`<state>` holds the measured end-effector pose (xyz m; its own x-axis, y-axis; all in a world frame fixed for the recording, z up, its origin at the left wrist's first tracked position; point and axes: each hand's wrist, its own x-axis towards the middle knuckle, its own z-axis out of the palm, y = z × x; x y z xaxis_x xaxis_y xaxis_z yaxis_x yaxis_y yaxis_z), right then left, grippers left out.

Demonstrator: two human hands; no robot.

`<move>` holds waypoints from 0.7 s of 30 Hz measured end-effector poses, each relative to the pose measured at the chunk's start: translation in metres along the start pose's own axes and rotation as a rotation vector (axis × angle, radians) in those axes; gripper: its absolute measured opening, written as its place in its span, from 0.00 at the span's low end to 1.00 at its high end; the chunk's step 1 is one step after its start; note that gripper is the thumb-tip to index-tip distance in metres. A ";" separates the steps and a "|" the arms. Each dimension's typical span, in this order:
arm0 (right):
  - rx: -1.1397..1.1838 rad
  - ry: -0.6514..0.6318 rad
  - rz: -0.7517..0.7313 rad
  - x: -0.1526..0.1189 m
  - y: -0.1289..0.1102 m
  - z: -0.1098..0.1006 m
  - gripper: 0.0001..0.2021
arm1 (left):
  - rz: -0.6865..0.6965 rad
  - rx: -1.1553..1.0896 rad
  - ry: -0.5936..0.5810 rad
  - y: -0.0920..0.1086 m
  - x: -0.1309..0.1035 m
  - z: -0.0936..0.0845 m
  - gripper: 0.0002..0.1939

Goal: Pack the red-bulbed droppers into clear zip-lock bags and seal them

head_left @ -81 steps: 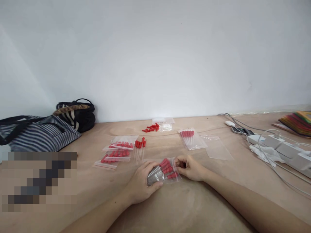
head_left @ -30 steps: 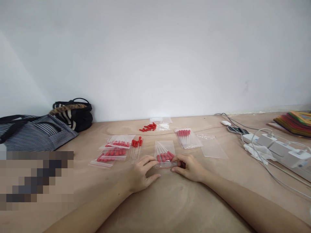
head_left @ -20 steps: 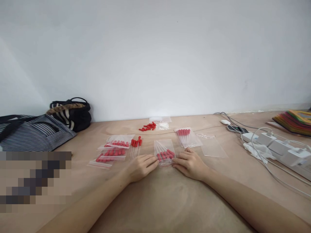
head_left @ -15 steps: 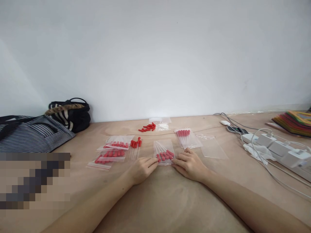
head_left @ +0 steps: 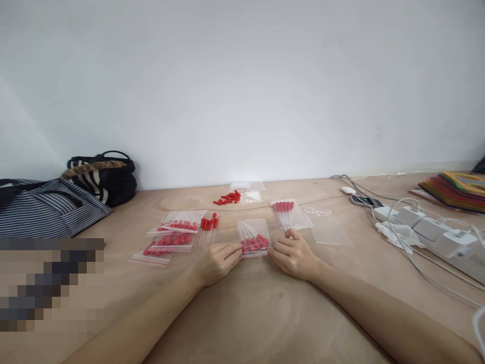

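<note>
A clear zip bag [head_left: 242, 228] lies flat in front of me, holding several red-bulbed droppers [head_left: 254, 243] with their bulbs toward me. My left hand [head_left: 220, 263] is closed at the bag's near left corner, its fingertips pinching the zip edge. At the near right corner, the curled fingers of my right hand [head_left: 292, 257] grip the same edge. Just beyond my right hand, another bag [head_left: 301, 218] has droppers [head_left: 285, 208] on it, bulbs pointing away; whether they are inside I cannot tell. Several loose droppers [head_left: 208, 225] rest beyond my left hand.
Filled zip bags [head_left: 172, 237] are stacked on the left. Loose red bulbs [head_left: 228, 197] and thin clear tubes [head_left: 250, 196] lie near the wall. An empty bag [head_left: 328, 228] lies right. Farther right are a power strip with chargers [head_left: 432, 230] and cables; fabric bags [head_left: 56, 207] stand left.
The view has shifted slightly, so things sit a little further left. My hands stay at the bag's near corners, and its zip edge looks flatter and less shiny.
</note>
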<state>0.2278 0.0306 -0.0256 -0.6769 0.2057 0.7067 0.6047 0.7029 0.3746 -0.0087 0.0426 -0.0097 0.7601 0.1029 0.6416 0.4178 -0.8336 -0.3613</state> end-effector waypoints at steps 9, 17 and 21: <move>-0.043 -0.014 0.054 0.006 -0.001 -0.002 0.09 | 0.001 0.018 -0.013 0.002 0.002 -0.003 0.13; -0.006 0.016 0.030 0.006 -0.001 0.009 0.12 | -0.047 0.006 0.032 0.002 0.003 0.000 0.11; -0.003 0.020 0.061 0.008 -0.002 0.006 0.11 | -0.056 -0.003 0.029 0.001 0.002 -0.002 0.11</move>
<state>0.2189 0.0351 -0.0242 -0.6303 0.2340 0.7403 0.6455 0.6877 0.3322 -0.0076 0.0412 -0.0071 0.7210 0.1337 0.6799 0.4577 -0.8285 -0.3225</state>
